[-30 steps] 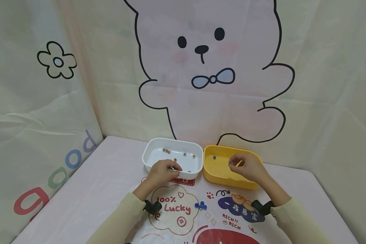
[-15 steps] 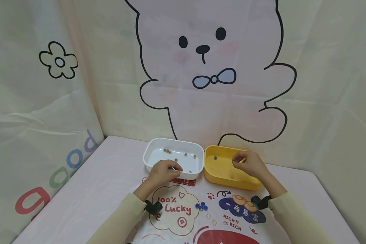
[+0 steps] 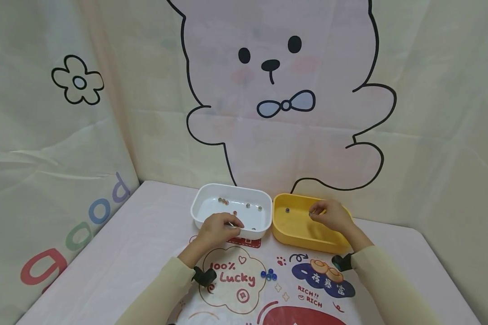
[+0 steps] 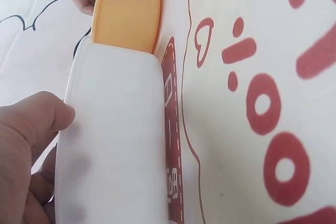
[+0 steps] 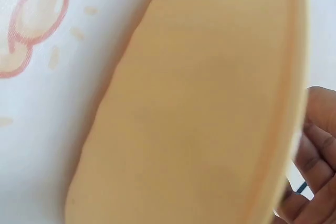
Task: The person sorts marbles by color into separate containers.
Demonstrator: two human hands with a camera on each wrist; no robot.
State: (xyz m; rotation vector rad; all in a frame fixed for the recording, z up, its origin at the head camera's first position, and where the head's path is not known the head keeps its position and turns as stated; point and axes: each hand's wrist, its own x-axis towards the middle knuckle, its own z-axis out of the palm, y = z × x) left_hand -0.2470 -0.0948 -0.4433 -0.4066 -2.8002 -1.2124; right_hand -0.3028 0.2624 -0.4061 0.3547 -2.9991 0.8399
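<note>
**Pinching a small marble over the yellow basin**

In the head view, pinching a small marble (image 3: 311, 214) in the right hand (image 3: 331, 215) above the yellow basin (image 3: 297, 238); only a speck to make out between fingertips, with part of the far rim covered. Bent over the near rim of the white basin (image 3: 258, 233) with the left hand (image 3: 218, 228); cannot tell whether gripping rim or marble. Can count seven scattered marbles (image 3: 260, 208) in there, too tiny for sure colours. At far left inside the yellow basin, one blue marble (image 3: 287, 210). In front of both basins, clustered blue marbles (image 3: 269, 277) on the tabletop (image 3: 162, 212). Next to no gap between basins; room on the tabletop to either side.

In the left wrist view, close against the white outer wall, contents hidden; one fingertip at the rim, others partly behind. At top, right hand cut off.

In the right wrist view, blurred yellow wall across the middle; beyond the rim, fingers cut off at right, pinch unclear.
</note>
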